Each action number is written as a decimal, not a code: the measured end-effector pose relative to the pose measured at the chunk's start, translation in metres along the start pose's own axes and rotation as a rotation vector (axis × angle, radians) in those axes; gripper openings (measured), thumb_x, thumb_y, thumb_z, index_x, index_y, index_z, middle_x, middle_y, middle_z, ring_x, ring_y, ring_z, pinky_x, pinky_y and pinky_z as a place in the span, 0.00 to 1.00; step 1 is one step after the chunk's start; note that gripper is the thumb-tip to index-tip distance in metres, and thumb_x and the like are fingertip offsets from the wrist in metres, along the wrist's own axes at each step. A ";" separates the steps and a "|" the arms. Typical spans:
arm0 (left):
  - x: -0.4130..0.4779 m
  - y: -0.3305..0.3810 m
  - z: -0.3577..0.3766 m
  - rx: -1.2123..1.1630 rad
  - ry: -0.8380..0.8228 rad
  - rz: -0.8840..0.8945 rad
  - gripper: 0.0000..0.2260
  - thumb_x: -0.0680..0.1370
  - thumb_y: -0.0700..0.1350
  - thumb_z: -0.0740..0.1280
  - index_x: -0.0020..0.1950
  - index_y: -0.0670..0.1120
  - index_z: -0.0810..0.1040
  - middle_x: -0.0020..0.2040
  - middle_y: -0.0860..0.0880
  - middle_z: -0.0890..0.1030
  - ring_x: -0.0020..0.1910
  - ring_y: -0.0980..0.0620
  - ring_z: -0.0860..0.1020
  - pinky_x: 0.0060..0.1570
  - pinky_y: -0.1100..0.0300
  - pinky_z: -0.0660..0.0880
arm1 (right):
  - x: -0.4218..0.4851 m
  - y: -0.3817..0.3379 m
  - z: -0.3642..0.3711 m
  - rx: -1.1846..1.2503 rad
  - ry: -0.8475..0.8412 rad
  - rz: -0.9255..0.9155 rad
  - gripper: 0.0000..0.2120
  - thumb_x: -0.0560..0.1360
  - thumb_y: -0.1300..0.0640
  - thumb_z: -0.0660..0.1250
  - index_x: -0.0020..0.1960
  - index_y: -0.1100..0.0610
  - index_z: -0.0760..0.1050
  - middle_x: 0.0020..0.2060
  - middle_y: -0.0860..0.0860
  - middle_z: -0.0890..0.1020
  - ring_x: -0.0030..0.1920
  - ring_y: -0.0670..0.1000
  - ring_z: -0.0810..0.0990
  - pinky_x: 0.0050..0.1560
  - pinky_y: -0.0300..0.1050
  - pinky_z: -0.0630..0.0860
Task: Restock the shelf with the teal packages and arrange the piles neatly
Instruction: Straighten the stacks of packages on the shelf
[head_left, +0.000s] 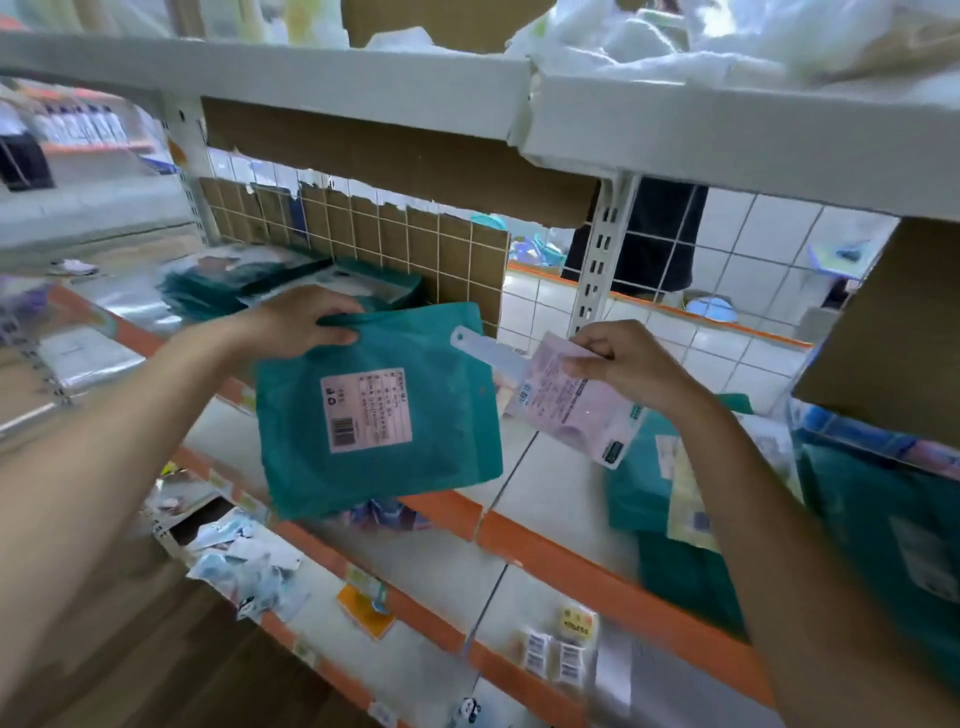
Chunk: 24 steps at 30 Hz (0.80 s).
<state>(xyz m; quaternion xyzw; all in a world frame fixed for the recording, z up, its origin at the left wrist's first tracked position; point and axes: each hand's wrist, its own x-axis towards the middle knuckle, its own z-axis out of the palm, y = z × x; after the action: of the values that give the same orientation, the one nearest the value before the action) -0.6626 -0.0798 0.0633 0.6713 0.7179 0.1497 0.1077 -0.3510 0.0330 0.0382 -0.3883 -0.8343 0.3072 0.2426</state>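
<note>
My left hand grips the top edge of a teal package with a pale barcode label, held tilted above the white shelf. My right hand pinches a pink labelled packet with a clear hang tab, just right of the teal one. A pile of teal packages lies at the back left of the shelf. More teal packages lie under my right forearm, and further teal ones are at the far right.
A torn cardboard sheet backs the wire grid. An upper shelf overhangs close above. A cardboard box juts in at the right. The lower shelf holds small packets and tags. A person in dark clothes stands behind the grid.
</note>
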 end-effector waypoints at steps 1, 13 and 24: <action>0.007 -0.006 -0.001 0.007 0.015 0.001 0.14 0.79 0.39 0.61 0.64 0.38 0.74 0.63 0.43 0.75 0.61 0.45 0.73 0.56 0.61 0.65 | 0.009 0.000 0.003 0.003 0.006 -0.001 0.03 0.75 0.61 0.68 0.47 0.62 0.78 0.45 0.60 0.83 0.41 0.57 0.82 0.33 0.39 0.72; 0.094 -0.066 -0.002 -0.128 -0.012 0.114 0.05 0.78 0.40 0.64 0.48 0.49 0.76 0.43 0.52 0.78 0.45 0.51 0.77 0.46 0.59 0.69 | 0.069 0.003 0.036 -0.068 0.083 0.112 0.03 0.75 0.63 0.67 0.46 0.63 0.78 0.41 0.60 0.82 0.43 0.61 0.82 0.36 0.44 0.73; 0.170 -0.127 -0.025 -0.258 -0.098 0.187 0.06 0.79 0.41 0.63 0.52 0.42 0.77 0.46 0.45 0.80 0.45 0.47 0.78 0.45 0.57 0.70 | 0.088 0.001 0.063 -0.028 0.465 0.408 0.07 0.74 0.60 0.68 0.37 0.56 0.77 0.36 0.59 0.81 0.36 0.54 0.77 0.37 0.48 0.75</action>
<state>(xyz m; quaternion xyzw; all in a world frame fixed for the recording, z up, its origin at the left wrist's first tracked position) -0.8028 0.0810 0.0490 0.7222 0.6210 0.2172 0.2137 -0.4420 0.0833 0.0089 -0.6110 -0.6653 0.2411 0.3549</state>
